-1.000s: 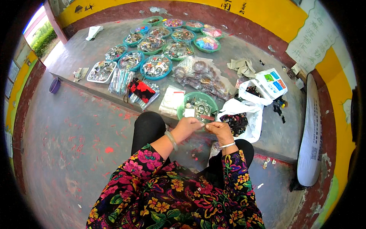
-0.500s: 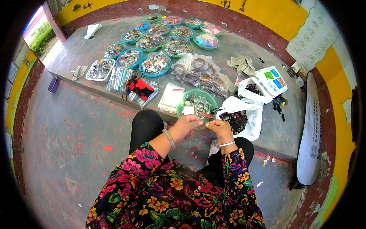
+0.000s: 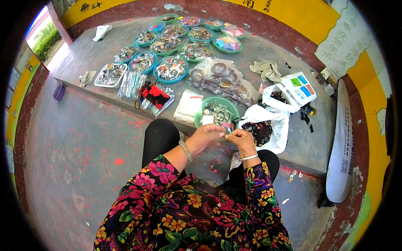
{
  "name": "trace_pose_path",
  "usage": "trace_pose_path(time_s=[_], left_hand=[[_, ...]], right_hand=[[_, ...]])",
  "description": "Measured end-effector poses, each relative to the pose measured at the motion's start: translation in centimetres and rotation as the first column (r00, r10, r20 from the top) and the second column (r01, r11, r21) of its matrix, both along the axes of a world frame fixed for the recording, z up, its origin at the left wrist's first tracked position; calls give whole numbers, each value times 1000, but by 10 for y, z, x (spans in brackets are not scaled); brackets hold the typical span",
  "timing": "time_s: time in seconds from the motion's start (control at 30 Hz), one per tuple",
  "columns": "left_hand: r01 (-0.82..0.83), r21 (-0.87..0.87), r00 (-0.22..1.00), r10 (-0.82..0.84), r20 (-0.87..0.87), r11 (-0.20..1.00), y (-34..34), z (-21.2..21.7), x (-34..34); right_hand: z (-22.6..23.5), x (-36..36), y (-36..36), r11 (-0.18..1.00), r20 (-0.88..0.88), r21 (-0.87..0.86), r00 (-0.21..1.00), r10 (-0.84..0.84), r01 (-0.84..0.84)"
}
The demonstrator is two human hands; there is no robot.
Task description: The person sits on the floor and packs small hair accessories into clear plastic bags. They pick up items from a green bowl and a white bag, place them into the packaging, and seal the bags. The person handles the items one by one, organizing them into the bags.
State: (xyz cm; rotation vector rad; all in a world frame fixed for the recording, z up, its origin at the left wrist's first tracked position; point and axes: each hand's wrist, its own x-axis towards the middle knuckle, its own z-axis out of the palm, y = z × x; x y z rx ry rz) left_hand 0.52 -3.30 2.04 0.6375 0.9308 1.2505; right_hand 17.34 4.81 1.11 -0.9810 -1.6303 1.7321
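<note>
My left hand [image 3: 206, 136] and my right hand [image 3: 240, 139] meet in front of me, fingertips pinched together on a small item too tiny to identify. They hover just below a green bowl [image 3: 204, 104] filled with small packaged pieces on the grey ledge [image 3: 268, 50]. A pale bangle sits on my left wrist and a thin bracelet on my right. My floral sleeves come up from the lower edge, with my black-trousered knees under the hands.
Several teal bowls [image 3: 171, 69] of small items, a white tray [image 3: 109, 75], clear plastic bags [image 3: 220, 77] and a red and black pouch [image 3: 153, 93] lie on the ledge. A white bag [image 3: 272, 121] of dark pieces lies right. A white sack [image 3: 340, 146] leans against the yellow wall.
My hands stay pinched together below the green bowl; the view has shifted slightly so the ledge sits a little higher in the picture.
</note>
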Motion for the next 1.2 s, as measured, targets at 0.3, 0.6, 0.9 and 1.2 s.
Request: trace_pose_path(time_s=[0.3, 0.6, 0.9, 1.2], left_hand=[[44, -47, 999, -44, 15, 998, -1, -1, -9], [268, -155, 950, -287, -122, 951, -2, -11, -12], [300, -143, 849, -332, -412, 943, -1, -18, -5], [115, -120, 959, -142, -244, 986, 0, -6, -10]], right_hand=[[23, 3, -3, 948, 274, 128, 929, 249, -292], [21, 6, -2, 882, 393, 143, 843, 367, -450], [19, 5, -3, 877, 393, 164, 845, 362, -452], [15, 13, 8, 948, 304, 55, 909, 284, -315]])
